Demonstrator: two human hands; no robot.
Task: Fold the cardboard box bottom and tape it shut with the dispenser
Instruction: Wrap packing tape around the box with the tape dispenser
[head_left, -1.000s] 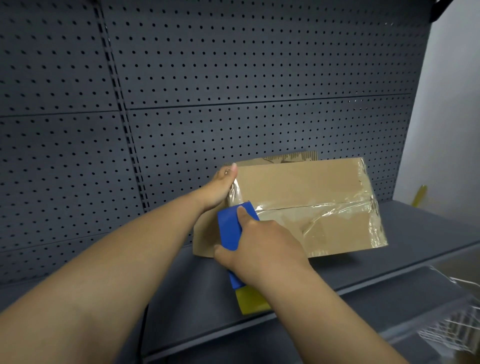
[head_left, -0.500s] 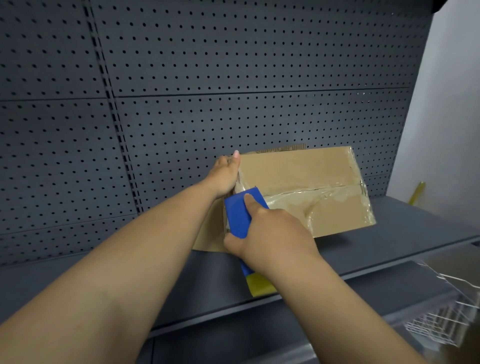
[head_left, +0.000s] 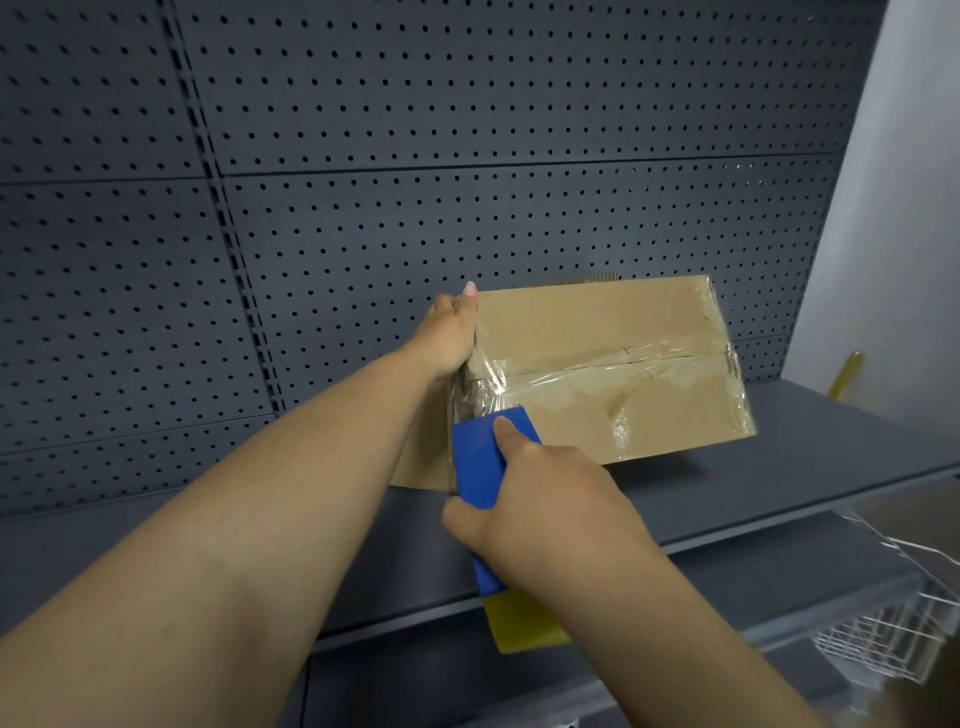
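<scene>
A brown cardboard box (head_left: 597, 322) stands tilted on the dark shelf (head_left: 810, 467), its folded bottom facing me. Clear tape (head_left: 639, 364) runs along the centre seam and wraps over the right edge. My left hand (head_left: 449, 335) grips the box's upper left corner. My right hand (head_left: 545, 499) holds a blue tape dispenser (head_left: 478, 457) with a yellow lower part, pressed against the box's lower left corner. A crinkled strip of tape stretches from the dispenser up the left edge.
A dark pegboard wall (head_left: 467, 156) rises right behind the box. A second shelf edge (head_left: 779, 566) sits lower in front. A white wire basket (head_left: 893, 639) hangs at the lower right. A yellow object (head_left: 844, 374) leans by the white wall.
The dispenser has slid down from the seam to the box's lower left corner, pulling tape over the left edge. The left hand keeps its hold on the corner.
</scene>
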